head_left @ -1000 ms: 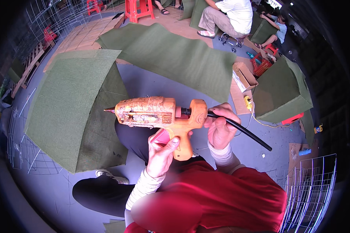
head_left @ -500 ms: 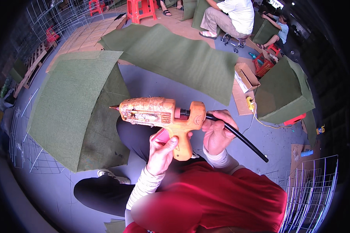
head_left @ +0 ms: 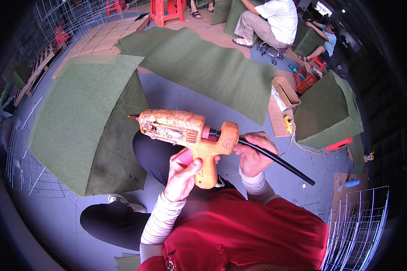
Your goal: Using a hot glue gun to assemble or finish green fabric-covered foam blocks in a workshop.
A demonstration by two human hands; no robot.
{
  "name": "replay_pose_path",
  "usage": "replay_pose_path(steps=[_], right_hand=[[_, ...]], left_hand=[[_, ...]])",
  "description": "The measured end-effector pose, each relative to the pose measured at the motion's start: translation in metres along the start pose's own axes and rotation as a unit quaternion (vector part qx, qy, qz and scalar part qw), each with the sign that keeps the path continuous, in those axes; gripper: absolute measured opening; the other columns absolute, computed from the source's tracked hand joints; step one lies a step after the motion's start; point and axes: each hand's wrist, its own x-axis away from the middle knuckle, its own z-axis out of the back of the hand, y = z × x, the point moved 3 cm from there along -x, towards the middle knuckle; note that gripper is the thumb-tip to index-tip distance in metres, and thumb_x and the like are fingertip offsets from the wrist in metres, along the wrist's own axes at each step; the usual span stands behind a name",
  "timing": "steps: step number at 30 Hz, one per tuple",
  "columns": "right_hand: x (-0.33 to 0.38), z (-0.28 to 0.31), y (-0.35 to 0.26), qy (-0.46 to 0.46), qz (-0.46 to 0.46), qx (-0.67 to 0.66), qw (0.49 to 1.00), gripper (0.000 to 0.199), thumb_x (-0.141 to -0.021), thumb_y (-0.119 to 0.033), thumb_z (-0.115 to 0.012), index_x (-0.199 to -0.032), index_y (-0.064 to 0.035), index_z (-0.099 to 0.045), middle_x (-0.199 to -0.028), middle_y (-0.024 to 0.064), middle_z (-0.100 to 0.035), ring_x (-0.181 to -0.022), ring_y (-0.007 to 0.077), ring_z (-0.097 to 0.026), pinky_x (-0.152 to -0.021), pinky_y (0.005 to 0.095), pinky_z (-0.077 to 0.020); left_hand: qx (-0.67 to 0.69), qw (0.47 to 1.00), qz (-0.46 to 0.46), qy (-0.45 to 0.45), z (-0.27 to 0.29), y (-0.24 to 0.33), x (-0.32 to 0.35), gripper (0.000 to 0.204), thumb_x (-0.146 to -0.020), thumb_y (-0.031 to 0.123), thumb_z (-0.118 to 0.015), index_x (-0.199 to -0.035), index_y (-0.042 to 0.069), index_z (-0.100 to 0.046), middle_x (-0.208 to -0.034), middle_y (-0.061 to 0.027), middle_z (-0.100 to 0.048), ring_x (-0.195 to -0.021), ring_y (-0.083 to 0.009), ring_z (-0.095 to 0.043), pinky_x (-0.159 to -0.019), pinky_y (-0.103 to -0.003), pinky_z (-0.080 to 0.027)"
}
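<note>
A worn orange glue gun [head_left: 172, 124] lies level in front of me, its metal nozzle pointing left. My left hand [head_left: 182, 174] wraps its handle, thumb across the side, close to the pink trigger. A long black glue stick [head_left: 285, 165] runs out of the gun's rear, sloping down to the right. Near the rear opening, my right hand [head_left: 257, 151] pinches the stick between thumb and fingers. Left of the gun stands a box-like form covered in green fabric [head_left: 79, 117], one side in shade.
A green fabric sheet [head_left: 203, 70] spreads over the floor ahead. Right are an open cardboard box [head_left: 286, 92], another green-covered form [head_left: 328, 113] and a yellow socket [head_left: 288, 122] with a cord. Wire grids [head_left: 359, 226] stand lower right. Seated people [head_left: 276, 20] work beyond, near a red stool [head_left: 166, 11].
The black glue stick and my right hand have shifted slightly, the hand now closed more tightly on the stick. My left hand keeps its hold on the glue gun, and the view has moved a little.
</note>
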Motion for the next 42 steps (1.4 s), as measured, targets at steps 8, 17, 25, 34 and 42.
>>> replay_pose_path(steps=[8,17,25,34,42], right_hand=[[0.01,-0.009,-0.002,0.038,0.053,-0.057,0.996,0.021,-0.085,-0.005,-0.067,-0.1,0.0062,-0.058,-0.089,0.0223,-0.064,-0.058,0.021,-0.065,-0.048,0.0238,-0.0513],[0.013,-0.013,0.002,0.059,0.028,-0.09,0.994,0.026,-0.086,-0.011,-0.068,-0.104,0.0032,-0.057,-0.086,0.0151,-0.059,-0.056,0.0168,-0.06,-0.047,0.023,-0.0478],[0.004,0.001,0.006,0.004,0.001,-0.118,0.993,0.028,-0.079,-0.005,-0.073,-0.101,0.0063,-0.059,-0.08,0.0165,-0.059,-0.051,0.0197,-0.06,-0.044,0.0261,-0.0475],[0.01,-0.005,0.007,0.057,0.041,-0.096,0.993,0.026,-0.077,-0.003,-0.074,-0.097,0.0059,-0.06,-0.074,0.0145,-0.057,-0.046,0.0174,-0.057,-0.041,0.0239,-0.0448],[0.015,-0.01,0.005,0.09,0.031,-0.082,0.992,0.021,-0.076,0.003,-0.072,-0.094,0.005,-0.06,-0.079,0.0134,-0.057,-0.048,0.0152,-0.056,-0.041,0.0225,-0.045]], left_hand=[[0.032,0.999,0.009,-0.021,0.001,-0.003,0.0,0.044,-0.091,0.014,-0.061,-0.125,-0.011,-0.048,-0.113,-0.0193,-0.062,-0.103,-0.0255,-0.063,-0.091,-0.035,-0.05],[0.039,0.999,0.005,-0.015,0.006,-0.007,-0.001,0.042,-0.09,0.013,-0.061,-0.123,-0.011,-0.051,-0.112,-0.0179,-0.063,-0.103,-0.0246,-0.063,-0.093,-0.035,-0.049],[0.0,1.0,-0.009,-0.009,0.005,-0.002,-0.002,0.036,-0.089,0.005,-0.059,-0.121,-0.011,-0.053,-0.111,-0.0184,-0.064,-0.103,-0.0258,-0.064,-0.093,-0.036,-0.049],[0.012,1.0,0.004,-0.014,0.004,-0.004,0.0,0.038,-0.09,0.004,-0.057,-0.124,-0.011,-0.05,-0.114,-0.0195,-0.062,-0.104,-0.0267,-0.063,-0.093,-0.036,-0.05],[-0.011,0.999,0.015,-0.027,0.008,-0.005,0.003,0.039,-0.089,0.004,-0.059,-0.125,-0.01,-0.05,-0.115,-0.0174,-0.063,-0.106,-0.0254,-0.062,-0.095,-0.037,-0.048]])
